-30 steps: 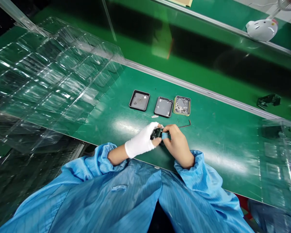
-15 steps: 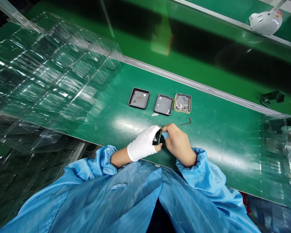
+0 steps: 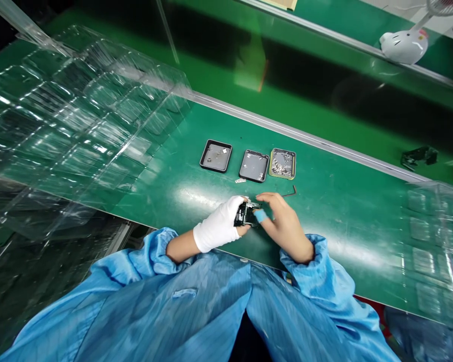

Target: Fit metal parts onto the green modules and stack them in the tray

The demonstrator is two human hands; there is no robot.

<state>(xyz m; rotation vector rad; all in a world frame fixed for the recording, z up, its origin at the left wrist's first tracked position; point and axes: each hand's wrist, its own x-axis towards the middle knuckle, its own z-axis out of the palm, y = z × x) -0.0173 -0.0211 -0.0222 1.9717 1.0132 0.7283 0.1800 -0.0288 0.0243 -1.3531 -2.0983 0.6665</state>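
My left hand [image 3: 219,224], in a white glove with bare fingertips, is closed around a small dark electronic device [image 3: 245,215] with shiny metal and green parts. My right hand [image 3: 284,223] has a blue wrap on the thumb. Its thumb and index finger are spread apart at the device's right edge; whether the thumb touches it I cannot tell. Just beyond, a hex key [image 3: 294,190] lies partly hidden behind the right fingers. Three shallow trays stand farther back: a left tray [image 3: 216,169], a middle tray [image 3: 252,179] and a right tray [image 3: 294,166], all with small metal parts.
Large clear plastic trays [image 3: 109,105] cover the left of the green table [image 3: 343,201]. Another clear blister tray [image 3: 423,229] lies at the right. A small silvery piece [image 3: 240,180] sits before the middle tray. A metal rail [image 3: 287,129] runs along the back; a white fan base [image 3: 403,48] stands beyond.
My right fingers have parted from their pinch at the device, so more of it shows. Another person's hand and a dark item at the right edge are gone from view. The view has shifted slightly.
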